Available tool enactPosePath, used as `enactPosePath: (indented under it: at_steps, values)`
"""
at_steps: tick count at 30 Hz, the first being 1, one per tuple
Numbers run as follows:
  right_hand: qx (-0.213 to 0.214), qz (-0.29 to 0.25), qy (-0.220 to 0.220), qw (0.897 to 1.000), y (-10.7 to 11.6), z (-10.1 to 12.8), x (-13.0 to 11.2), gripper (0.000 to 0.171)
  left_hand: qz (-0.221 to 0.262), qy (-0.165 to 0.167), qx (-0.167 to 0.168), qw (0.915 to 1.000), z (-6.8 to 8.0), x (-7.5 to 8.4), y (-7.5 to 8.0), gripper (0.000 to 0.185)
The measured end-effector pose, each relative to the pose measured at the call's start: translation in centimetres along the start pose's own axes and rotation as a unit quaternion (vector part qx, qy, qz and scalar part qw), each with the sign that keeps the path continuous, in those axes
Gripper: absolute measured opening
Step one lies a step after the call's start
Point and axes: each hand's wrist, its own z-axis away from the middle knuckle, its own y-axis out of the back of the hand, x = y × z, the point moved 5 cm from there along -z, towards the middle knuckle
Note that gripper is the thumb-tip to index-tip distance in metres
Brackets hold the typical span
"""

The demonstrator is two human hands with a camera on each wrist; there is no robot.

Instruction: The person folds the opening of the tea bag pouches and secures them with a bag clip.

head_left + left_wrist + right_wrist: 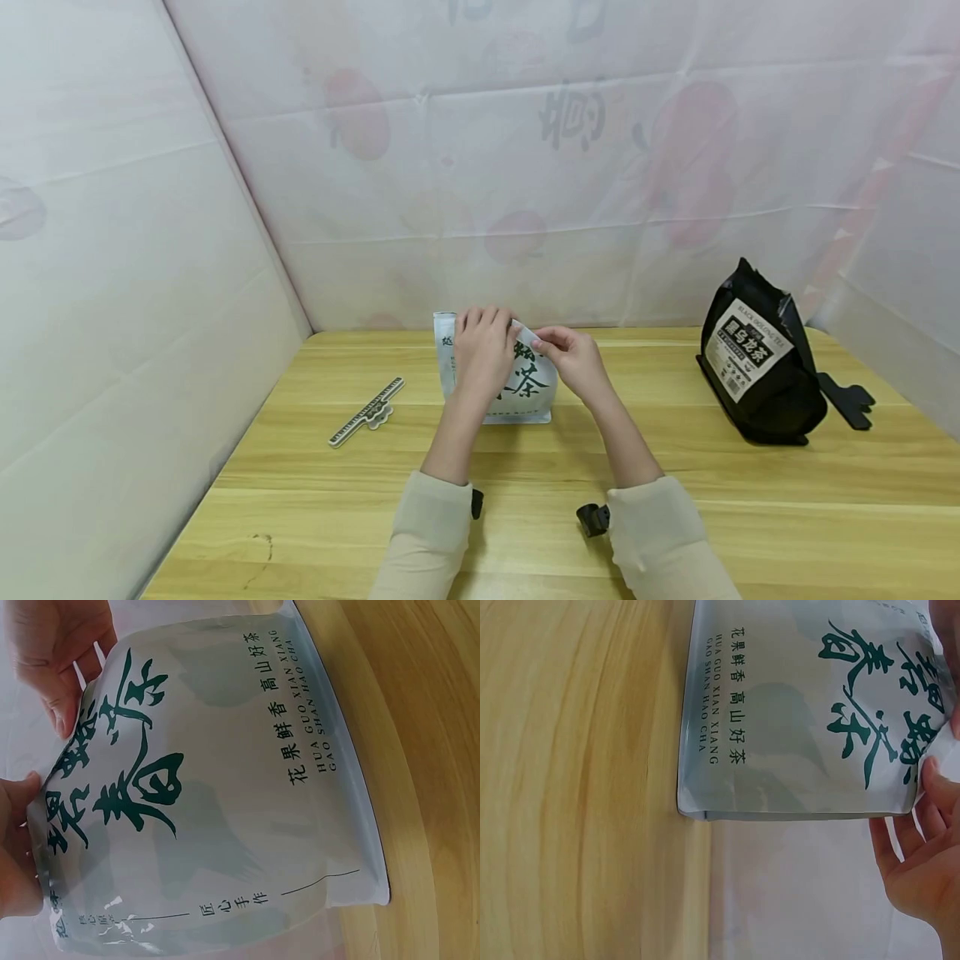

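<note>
Both hands are closed on the top of a white tea bag: the left hand grips it, the right hand pinches its corner. The bag is stood upright on the tabletop.

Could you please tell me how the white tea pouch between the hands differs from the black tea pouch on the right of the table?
The white tea pouch is pale with large green characters; the black tea pouch is dark with a white label. The white one is held at its top by the left hand and right hand; the black one stands untouched. The white one sits mid-table, the black one far right. Both stand upright on the wooden table.
</note>
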Motion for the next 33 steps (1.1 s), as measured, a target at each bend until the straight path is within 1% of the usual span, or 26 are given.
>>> enactPosePath:
  at_steps: [7,11,18,21,23,26,30,33]
  values:
    - [0.007,-0.003,0.004,1.000,0.1,0.0,0.1,0.020,0.032,0.010,-0.005,0.9994,-0.1,-0.2,0.0,0.019]
    - [0.011,-0.004,0.011,1.000,0.1,0.0,0.1,0.019,0.036,0.015,-0.003,0.9992,-0.1,-0.2,0.1,0.017]
    - [0.012,-0.004,0.015,1.000,0.1,0.1,-0.1,0.021,0.034,0.017,0.024,0.9990,-0.3,0.0,0.3,0.012]
    - [0.005,-0.006,0.019,1.000,0.2,0.4,-1.3,0.020,0.038,0.016,0.037,0.9985,-0.3,0.0,0.4,0.009]
    - [-0.007,-0.005,0.022,1.000,0.3,0.7,-2.2,0.020,0.038,0.015,0.041,0.9983,-0.3,0.1,0.5,0.010]
    - [-0.041,-0.015,0.035,0.998,0.4,0.7,-2.1,0.021,0.044,0.015,0.044,0.9980,-0.3,0.1,0.5,0.010]
    - [-0.090,-0.032,0.036,0.995,0.4,0.1,-0.2,0.025,0.049,0.021,0.041,0.9977,-0.3,0.0,0.5,0.011]
    - [-0.100,-0.022,0.029,0.994,0.4,0.1,0.1,0.026,0.049,0.025,0.035,0.9979,-0.3,-0.1,0.4,0.012]
